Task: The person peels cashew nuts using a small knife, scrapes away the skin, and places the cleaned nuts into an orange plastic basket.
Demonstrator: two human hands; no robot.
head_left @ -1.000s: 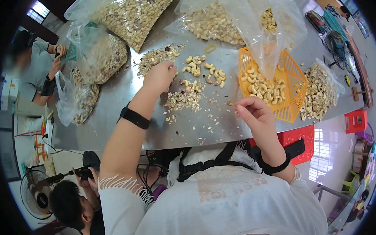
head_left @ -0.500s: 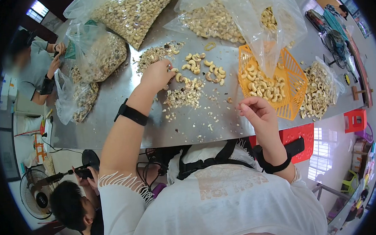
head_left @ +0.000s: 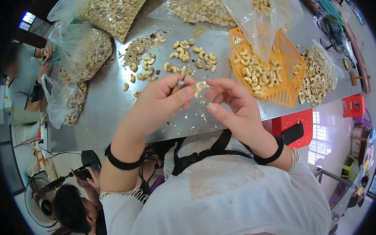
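Observation:
My left hand (head_left: 164, 99) is closed around a small wooden-handled pick (head_left: 179, 86), its thin metal tip pointing up past the fingers. A pale cashew nut (head_left: 200, 88) is at the tip of my left thumb, between the two hands. Facing it, my right hand (head_left: 235, 103) has curved fingers, with thumb and forefinger apart and the forefinger right at the nut. Beyond the hands lie loose cashews (head_left: 181, 50) in small groups and a heap of crumbs and skins (head_left: 139, 50). To the right, an orange plastic basket (head_left: 285, 92) holds whole cashews.
Clear bags of cashews (head_left: 112, 11) stand along the far side of the metal table (head_left: 92, 136). A bag of broken pieces (head_left: 95, 54) is at left, a cashew pile (head_left: 318, 76) at right. One co-worker (head_left: 22, 78) is at the left; another person (head_left: 72, 206) holds a phone below.
My left hand has drawn back from the crumbs toward me and now shows the pick and a cashew. My right hand has moved left to meet it. The view has shifted slightly.

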